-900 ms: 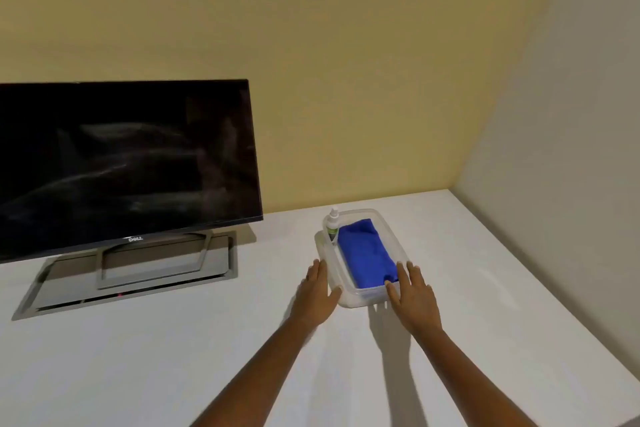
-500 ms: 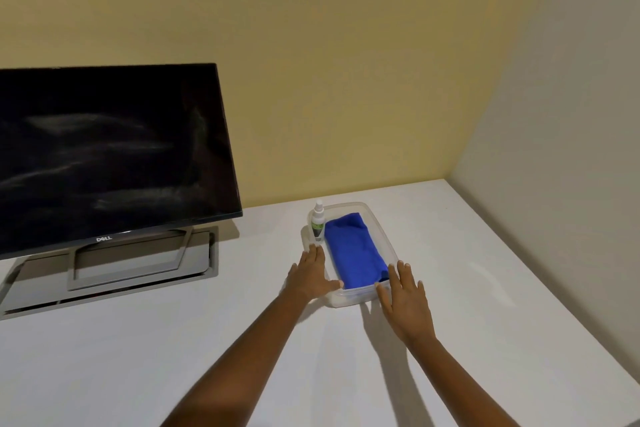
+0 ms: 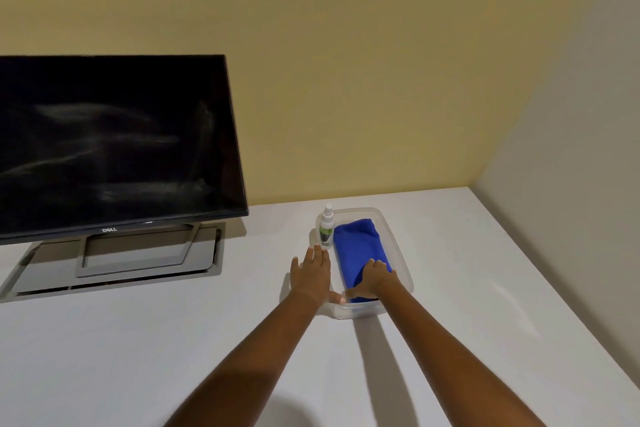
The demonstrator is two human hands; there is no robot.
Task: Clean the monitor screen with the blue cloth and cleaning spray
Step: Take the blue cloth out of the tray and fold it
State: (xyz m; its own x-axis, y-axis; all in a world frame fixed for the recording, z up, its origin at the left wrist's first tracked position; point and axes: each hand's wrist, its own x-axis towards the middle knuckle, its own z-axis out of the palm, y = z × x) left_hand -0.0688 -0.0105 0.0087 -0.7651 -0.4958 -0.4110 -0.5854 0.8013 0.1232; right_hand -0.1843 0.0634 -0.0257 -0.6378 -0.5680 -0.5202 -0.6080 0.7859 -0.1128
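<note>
both hands at clear tray (image 3: 399,253): left hand (image 3: 311,276) flat on table (image 3: 138,340) beside it, fingers straight; right hand (image 3: 375,279) inside, fingers curled on blue cloth (image 3: 355,243). spray bottle (image 3: 326,227) upright in far-left corner. step: taking cloth. next, probably: lift it out, fetch bottle, go to smeared monitor screen (image 3: 114,146).

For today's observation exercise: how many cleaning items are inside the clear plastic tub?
2. The spray bottle stands in the tub's far-left corner; the blue cloth lies folded along its middle, its near end gripped by the right hand. Anything beneath the cloth is hidden.
</note>
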